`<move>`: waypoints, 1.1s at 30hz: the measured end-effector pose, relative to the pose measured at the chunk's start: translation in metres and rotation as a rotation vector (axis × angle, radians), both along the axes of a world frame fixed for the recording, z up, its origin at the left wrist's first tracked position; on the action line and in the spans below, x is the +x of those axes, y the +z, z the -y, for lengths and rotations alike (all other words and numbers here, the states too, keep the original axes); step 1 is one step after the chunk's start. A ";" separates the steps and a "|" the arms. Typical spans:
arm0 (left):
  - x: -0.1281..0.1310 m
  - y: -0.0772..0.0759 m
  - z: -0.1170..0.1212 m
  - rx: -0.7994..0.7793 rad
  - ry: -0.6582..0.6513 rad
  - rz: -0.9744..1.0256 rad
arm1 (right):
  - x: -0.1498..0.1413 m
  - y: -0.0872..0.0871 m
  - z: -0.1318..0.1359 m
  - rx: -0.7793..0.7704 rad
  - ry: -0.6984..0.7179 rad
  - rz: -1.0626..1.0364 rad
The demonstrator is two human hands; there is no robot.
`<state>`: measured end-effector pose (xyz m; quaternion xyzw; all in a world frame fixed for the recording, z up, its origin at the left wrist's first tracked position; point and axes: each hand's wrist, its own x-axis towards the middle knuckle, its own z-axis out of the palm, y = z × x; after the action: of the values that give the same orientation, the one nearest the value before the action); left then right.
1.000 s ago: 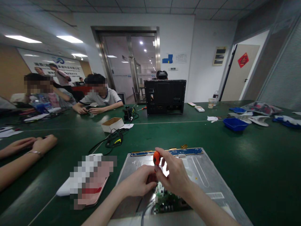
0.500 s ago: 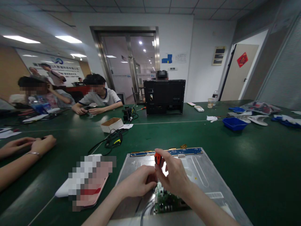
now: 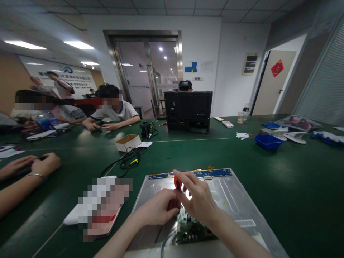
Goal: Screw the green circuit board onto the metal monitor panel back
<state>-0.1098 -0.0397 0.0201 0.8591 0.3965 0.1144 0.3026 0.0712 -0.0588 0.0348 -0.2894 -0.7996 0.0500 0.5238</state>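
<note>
My right hand (image 3: 197, 193) grips the orange-and-black handle of an upright screwdriver (image 3: 177, 182) between thumb and fingers. Curled beside it, my left hand (image 3: 158, 206) has its thumb and forefinger closed around the lower part of the screwdriver; the tip is hidden by my fingers. Both hands are over a green circuit board (image 3: 188, 229) on the metal back of a flat display panel (image 3: 231, 200). A long blue circuit strip (image 3: 217, 173) runs along the panel's far edge. Dark cables (image 3: 165, 240) lie by the board, under my left wrist.
Left of the panel lie a blurred-out white object (image 3: 73, 215) and a pink phone-like slab (image 3: 107, 229). Behind them are black cables (image 3: 131, 157) and an open box (image 3: 127, 143). A black monitor (image 3: 188, 111) stands farther back. A blue tray (image 3: 268, 141) sits right. Another person's hands (image 3: 45, 166) are at left.
The screwdriver handle has shifted slightly left and turned, and my right fingers have moved with it. My left hand stays in place. The other person's hands at left have moved a little.
</note>
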 end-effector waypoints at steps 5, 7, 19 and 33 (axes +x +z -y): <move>0.000 0.001 0.000 0.005 -0.056 0.043 | 0.000 -0.001 0.000 0.016 0.038 -0.017; 0.000 0.000 0.000 0.015 -0.056 0.041 | -0.001 -0.003 -0.001 0.003 0.021 -0.024; 0.001 0.000 -0.002 0.044 -0.093 0.039 | 0.000 -0.004 0.000 -0.013 -0.018 0.028; 0.003 -0.001 0.001 0.058 -0.074 0.015 | 0.000 -0.005 -0.002 -0.008 -0.040 0.061</move>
<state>-0.1072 -0.0405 0.0192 0.8807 0.3589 0.1213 0.2844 0.0709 -0.0571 0.0301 -0.3088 -0.8092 0.0337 0.4988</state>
